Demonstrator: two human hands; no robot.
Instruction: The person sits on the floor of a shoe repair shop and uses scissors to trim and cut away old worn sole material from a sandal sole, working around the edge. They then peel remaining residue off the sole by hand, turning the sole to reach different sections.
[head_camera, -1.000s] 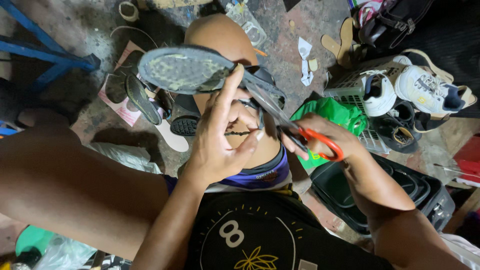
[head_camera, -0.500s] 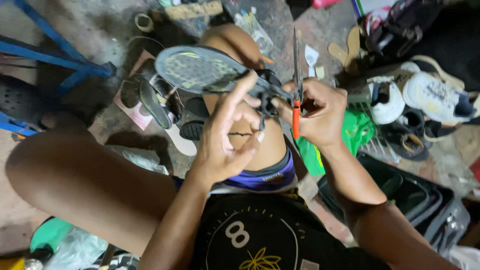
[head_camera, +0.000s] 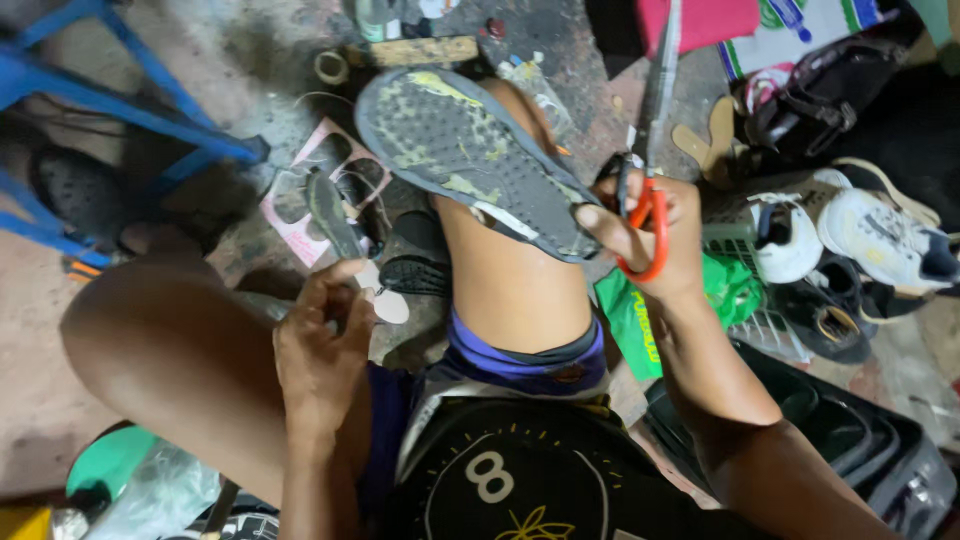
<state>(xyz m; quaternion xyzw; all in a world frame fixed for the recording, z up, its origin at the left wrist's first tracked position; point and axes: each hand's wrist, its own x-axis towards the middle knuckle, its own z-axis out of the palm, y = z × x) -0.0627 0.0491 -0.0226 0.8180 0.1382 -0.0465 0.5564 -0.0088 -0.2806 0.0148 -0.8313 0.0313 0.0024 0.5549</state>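
A worn grey shoe sole (head_camera: 455, 150), smeared with yellowish glue, lies tread-up across my right knee. My right hand (head_camera: 650, 235) pinches its right end and also grips red-handled scissors (head_camera: 655, 130), whose long blades point up and away. My left hand (head_camera: 320, 350) has come off the sole and rests on my left thigh with its fingers curled. I cannot make out anything in it.
On the floor beyond my knees lie a pink card (head_camera: 300, 205) with dark insoles, a tape roll (head_camera: 331, 67) and a wooden block (head_camera: 415, 50). A blue metal frame (head_camera: 120, 105) stands left. White sneakers (head_camera: 880, 240), a green bag (head_camera: 640, 320) and a black case (head_camera: 860, 440) crowd the right.
My left hand let go of the sole and dropped to my left thigh. The right hand swung the scissors upright and now holds the sole alone.
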